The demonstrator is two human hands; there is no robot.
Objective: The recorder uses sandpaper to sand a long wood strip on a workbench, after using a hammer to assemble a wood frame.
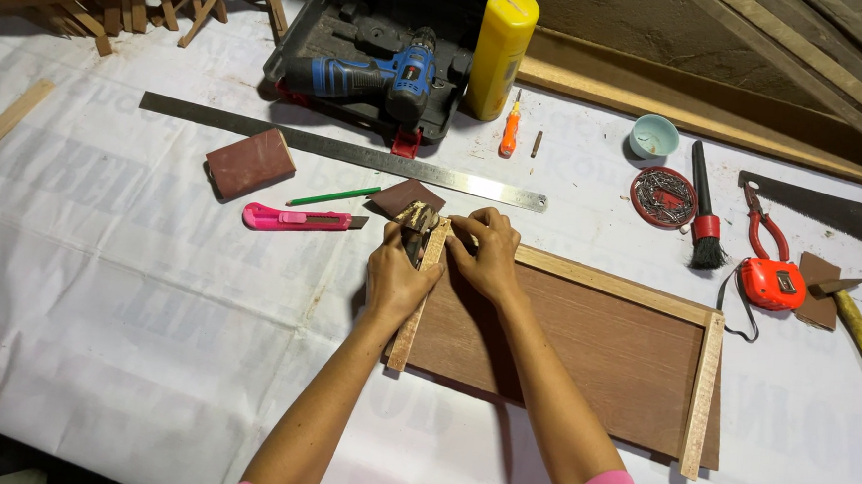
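A: Where is the wooden panel (pixel 584 346) found?
B: Flat on the white table cover (pixel 129 283), its corner strip (pixel 418 291) pinched by the right hand (pixel 485 255).
A: And the left hand (pixel 397 275)?
B: Wrapped round a small tool (pixel 415 221).

Single head-worn view, looking steeply down and forward, fairly close above the white-covered table (pixel 149 285), probably standing height
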